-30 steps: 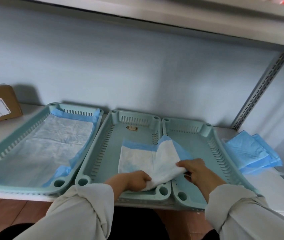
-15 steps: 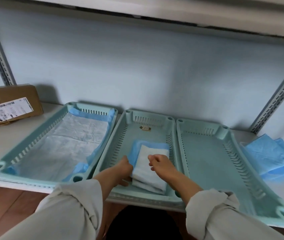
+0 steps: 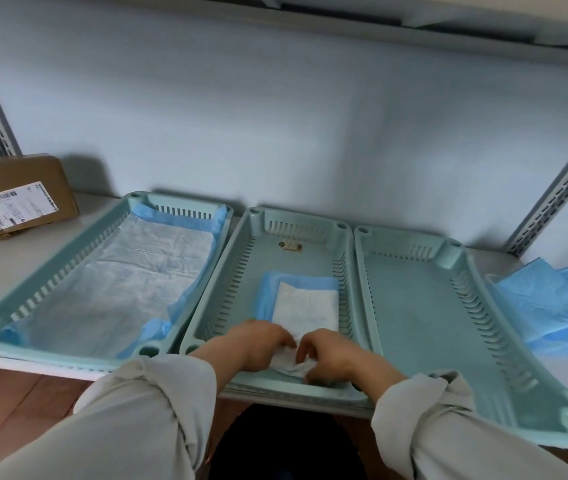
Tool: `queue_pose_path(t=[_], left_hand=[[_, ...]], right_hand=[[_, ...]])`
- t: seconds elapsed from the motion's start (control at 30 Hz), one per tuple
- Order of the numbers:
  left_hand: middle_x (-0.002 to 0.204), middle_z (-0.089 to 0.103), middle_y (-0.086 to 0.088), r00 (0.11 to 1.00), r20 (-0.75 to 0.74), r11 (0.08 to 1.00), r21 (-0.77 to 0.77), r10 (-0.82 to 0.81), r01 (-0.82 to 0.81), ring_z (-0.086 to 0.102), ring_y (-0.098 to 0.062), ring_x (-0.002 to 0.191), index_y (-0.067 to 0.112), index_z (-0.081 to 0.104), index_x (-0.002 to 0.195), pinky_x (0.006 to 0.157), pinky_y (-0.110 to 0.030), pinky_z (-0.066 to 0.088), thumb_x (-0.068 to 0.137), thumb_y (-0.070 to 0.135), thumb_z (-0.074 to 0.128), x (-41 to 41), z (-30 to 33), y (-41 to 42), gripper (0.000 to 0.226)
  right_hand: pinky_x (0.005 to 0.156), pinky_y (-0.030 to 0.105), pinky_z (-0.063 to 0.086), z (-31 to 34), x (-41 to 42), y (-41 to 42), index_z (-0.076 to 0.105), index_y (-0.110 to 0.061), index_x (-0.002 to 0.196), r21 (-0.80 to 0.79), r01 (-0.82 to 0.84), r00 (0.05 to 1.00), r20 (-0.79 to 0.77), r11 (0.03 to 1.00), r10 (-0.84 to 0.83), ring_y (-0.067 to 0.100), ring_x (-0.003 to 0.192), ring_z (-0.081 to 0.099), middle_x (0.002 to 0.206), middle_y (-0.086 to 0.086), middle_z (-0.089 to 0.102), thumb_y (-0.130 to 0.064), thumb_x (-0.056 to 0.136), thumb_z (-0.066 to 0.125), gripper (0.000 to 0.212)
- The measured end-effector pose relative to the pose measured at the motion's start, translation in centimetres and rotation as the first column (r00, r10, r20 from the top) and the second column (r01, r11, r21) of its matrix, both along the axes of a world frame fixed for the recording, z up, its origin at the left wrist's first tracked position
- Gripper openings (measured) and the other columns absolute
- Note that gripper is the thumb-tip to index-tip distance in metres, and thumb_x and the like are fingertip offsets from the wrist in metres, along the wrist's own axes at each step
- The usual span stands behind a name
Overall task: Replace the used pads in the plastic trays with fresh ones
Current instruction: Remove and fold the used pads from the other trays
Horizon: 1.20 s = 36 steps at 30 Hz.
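Head view | folded pad [image 3: 305, 304] lies in middle tray [image 3: 237, 289], its near edge bunched between both grips | left hand [image 3: 258, 344] and right hand [image 3: 331, 358] pinch that edge, fingers curled | light, limp, creases easily: likely best held at corners beyond fingers

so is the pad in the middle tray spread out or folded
Folded: the pad covers only the near part of the middle tray, and both hands grip its near edge.
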<state>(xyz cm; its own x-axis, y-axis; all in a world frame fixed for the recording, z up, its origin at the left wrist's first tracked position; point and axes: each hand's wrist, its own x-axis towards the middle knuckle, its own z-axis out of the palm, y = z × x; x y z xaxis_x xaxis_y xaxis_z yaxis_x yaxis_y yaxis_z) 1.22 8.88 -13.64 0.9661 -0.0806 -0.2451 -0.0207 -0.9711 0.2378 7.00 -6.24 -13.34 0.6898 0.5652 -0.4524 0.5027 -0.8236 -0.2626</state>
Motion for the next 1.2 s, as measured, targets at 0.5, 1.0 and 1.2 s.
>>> queue_pose_path(t=[0.5,1.0,1.2], left_hand=[[0.119,0.055,-0.007,0.991,0.118,0.988,0.131,0.063,-0.079,0.055,-0.026,0.111,0.018,0.056,0.116,0.086,-0.035,0.046,0.087,0.026,0.058,1.5,-0.5,0.1,0.03],[0.103,0.063,-0.011,0.932,-0.172,0.861,-0.358,0.319,-0.361,0.059,-0.023,0.097,0.002,0.062,0.103,0.076,-0.023,0.041,0.081,0.015,0.067,-0.4,-0.1,4.6,0.025],[0.115,0.06,-0.006,0.937,-0.125,0.752,-0.566,0.325,-0.337,0.056,-0.018,0.105,0.012,0.058,0.115,0.083,-0.021,0.041,0.093,0.017,0.056,0.4,0.2,4.5,0.023]], right_hand=[[0.071,0.028,0.044,1.5,1.0,-0.6,0.052,-0.03,0.09,0.31,0.009,0.954,0.282,0.951,-0.101,0.013,0.083,0.055,0.093,-0.007,0.058,-0.039,0.081,0.058,0.015],[0.085,0.034,0.047,-0.3,1.3,-2.3,0.058,-0.018,0.107,0.278,0.096,0.992,0.058,0.956,-0.116,0.022,0.1,0.059,0.106,0.001,0.063,-0.029,0.085,0.061,0.024],[0.073,0.027,0.042,0.0,1.7,-1.4,0.065,-0.016,0.107,0.233,0.126,0.987,0.068,0.964,-0.145,0.023,0.094,0.062,0.107,0.006,0.067,-0.037,0.088,0.06,0.029]])
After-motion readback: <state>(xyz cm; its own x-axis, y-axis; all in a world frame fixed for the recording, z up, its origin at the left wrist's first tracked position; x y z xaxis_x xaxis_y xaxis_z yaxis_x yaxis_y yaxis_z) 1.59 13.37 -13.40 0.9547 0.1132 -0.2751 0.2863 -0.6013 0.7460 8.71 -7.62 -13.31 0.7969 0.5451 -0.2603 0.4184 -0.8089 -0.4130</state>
